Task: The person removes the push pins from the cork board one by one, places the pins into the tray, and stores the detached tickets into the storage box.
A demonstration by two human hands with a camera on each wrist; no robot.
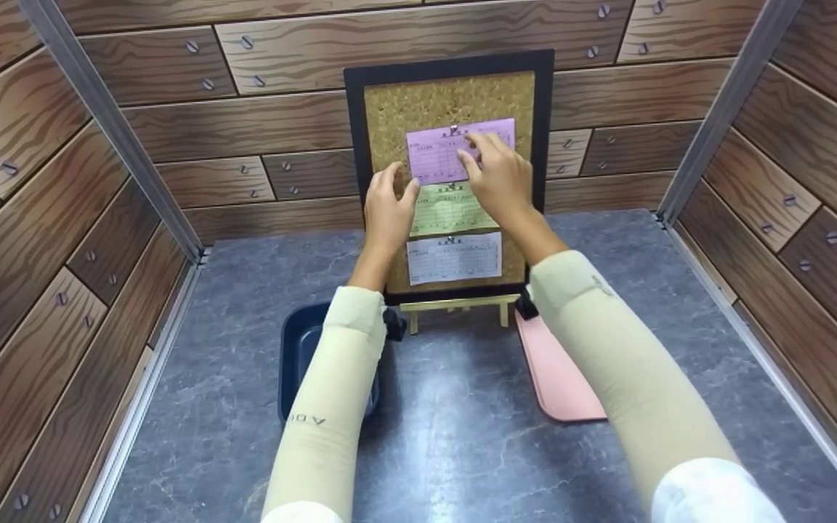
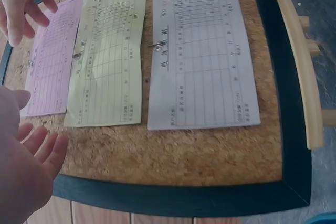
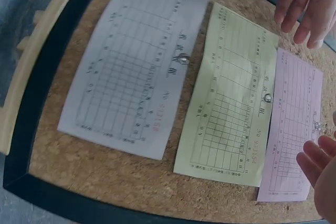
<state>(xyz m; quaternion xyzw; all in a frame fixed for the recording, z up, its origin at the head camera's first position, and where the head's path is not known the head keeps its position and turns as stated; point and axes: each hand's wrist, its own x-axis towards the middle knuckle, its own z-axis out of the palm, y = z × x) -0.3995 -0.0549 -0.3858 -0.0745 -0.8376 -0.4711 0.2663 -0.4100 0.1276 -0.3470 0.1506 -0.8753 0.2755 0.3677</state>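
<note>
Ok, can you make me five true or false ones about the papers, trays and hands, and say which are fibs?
1. The purple paper is above the green paper. True.
2. The white paper is highest. False: the white paper is lowest.
3. A blue tray is on the person's left. True.
4. The right hand holds the pink tray. False: the right hand is up by the purple paper.
5. The cork board has a dark frame. True.

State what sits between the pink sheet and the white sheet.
The green sheet, then a thin strip of bare corkboard before the white sheet; both wrist views show this.
</note>
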